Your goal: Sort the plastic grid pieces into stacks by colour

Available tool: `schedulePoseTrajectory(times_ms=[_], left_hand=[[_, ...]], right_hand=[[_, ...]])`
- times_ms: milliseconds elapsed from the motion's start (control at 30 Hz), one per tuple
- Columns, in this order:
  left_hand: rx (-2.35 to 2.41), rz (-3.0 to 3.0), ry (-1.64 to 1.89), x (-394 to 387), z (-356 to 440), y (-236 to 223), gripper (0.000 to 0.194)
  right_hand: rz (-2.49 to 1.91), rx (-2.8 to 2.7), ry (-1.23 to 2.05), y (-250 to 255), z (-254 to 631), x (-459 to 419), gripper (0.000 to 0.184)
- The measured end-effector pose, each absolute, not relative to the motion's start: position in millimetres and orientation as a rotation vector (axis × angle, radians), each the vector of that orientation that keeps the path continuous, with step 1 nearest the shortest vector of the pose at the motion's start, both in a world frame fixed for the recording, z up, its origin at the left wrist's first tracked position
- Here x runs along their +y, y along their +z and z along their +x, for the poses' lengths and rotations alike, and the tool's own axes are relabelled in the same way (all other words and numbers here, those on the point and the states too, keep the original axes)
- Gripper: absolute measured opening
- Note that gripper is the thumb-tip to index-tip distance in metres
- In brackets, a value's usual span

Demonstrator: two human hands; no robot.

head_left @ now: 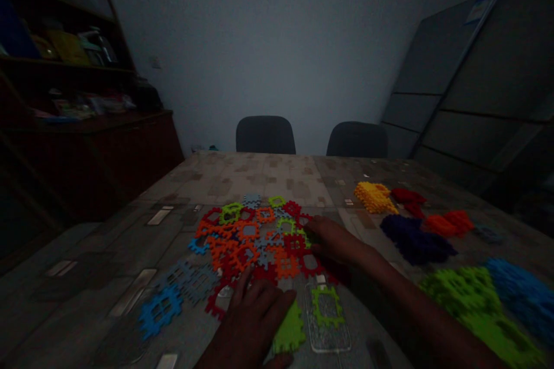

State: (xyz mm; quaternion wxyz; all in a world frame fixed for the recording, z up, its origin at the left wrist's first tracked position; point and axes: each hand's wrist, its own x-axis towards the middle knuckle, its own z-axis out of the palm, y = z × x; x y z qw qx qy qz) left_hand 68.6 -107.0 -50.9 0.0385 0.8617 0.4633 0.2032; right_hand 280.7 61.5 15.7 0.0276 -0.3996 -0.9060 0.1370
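A heap of interlocking plastic panels with toothed edges, red (pixel 295 245), orange (pixel 286 262) and grey (pixel 266 236) among them, lies flat before me. My left hand (pixel 255 314) is at the heap's near edge, closed on a lime green panel (pixel 291 331) between thumb and finger. At the right edge of the heap my right hand (pixel 331 239) reaches in. Its fingers look apart, with the tips at red and green panels; they are partly hidden. A green square frame panel (pixel 328 305) lies to the right of my left hand.
Sorted piles stand on the right: yellow (pixel 374 197), dark purple (pixel 413 239), orange-red (pixel 450 223), green (pixel 467 294) and blue (pixel 521 291). A blue panel (pixel 161 310) lies at left. Two chairs (pixel 265 134) stand beyond the patterned table (pixel 277 173).
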Motion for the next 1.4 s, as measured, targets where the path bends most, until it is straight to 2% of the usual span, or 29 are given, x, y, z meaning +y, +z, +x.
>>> schedulePoseTrajectory(times_ms=[267, 467, 567, 867, 1033, 1167, 1333, 1400], left_hand=[[1.439, 2.643, 0.667, -107.7, 69.3, -53.9, 0.079], [1.39, 2.641, 0.661, -105.7, 65.7, -63.7, 0.079], [1.397, 2.626, 0.655, -104.7, 65.1, -65.0, 0.078], [1.39, 2.689, 0.615, -102.3, 65.3, -61.2, 0.062], [1.426, 2.811, 0.79, -98.9, 69.8, -68.3, 0.056], [1.45, 2.814, 0.848, -98.5, 73.2, -70.0, 0.044], [1.419, 2.766, 0.676, -100.3, 71.1, -67.5, 0.061], [1.412, 2.755, 0.657, -99.6, 69.3, -67.9, 0.061]], right_hand=[[-1.27, -2.789, 0.381, 16.9, 282.6, 60.9, 0.023], [-1.241, -2.834, 0.322, 25.3, 250.2, 75.3, 0.013], [-1.329, -2.865, 0.301, 28.5, 226.6, 82.9, 0.022], [-1.639, -2.815, 0.183, 28.7, 200.7, 88.3, 0.029], [-1.654, -2.801, 0.154, 24.5, 199.2, 89.4, 0.028], [-1.605, -2.753, 0.127, 26.4, 209.4, 87.4, 0.026], [-1.496, -2.655, 0.135, 32.1, 236.4, 86.5, 0.013], [-1.445, -2.626, 0.156, 31.6, 244.0, 85.5, 0.01]])
